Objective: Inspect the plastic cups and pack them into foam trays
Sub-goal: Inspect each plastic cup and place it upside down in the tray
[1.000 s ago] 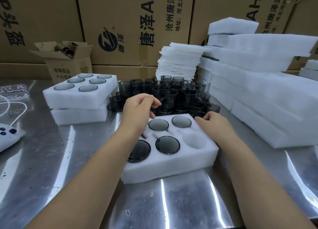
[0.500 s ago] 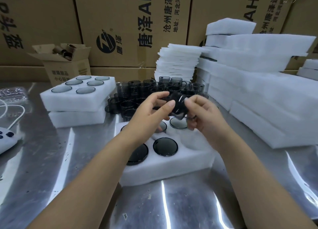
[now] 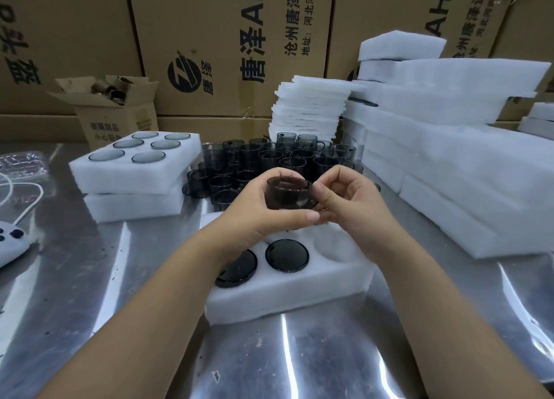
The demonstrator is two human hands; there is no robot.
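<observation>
Both hands hold one smoky dark plastic cup upright in the air, above the far half of the foam tray that lies on the steel tabletop. The left hand has its grip clamped on the cup, thumb under the base and fingers curled behind the wall. The right hand closes its grip on the cup's right side, thumb and forefinger pinching near the rim; whether it has the handle I cannot tell.

In the tray's near row, two cups sit bottom-up in their pockets, and the pocket to their right holds nothing. The far row is hidden by the hands.

Just behind the tray stands a crowd of loose cups. To the left, a filled tray with six cups rests on a second tray. A stack of foam sheets and piled foam blocks stand at the right. A small open carton sits before large printed cartons.
</observation>
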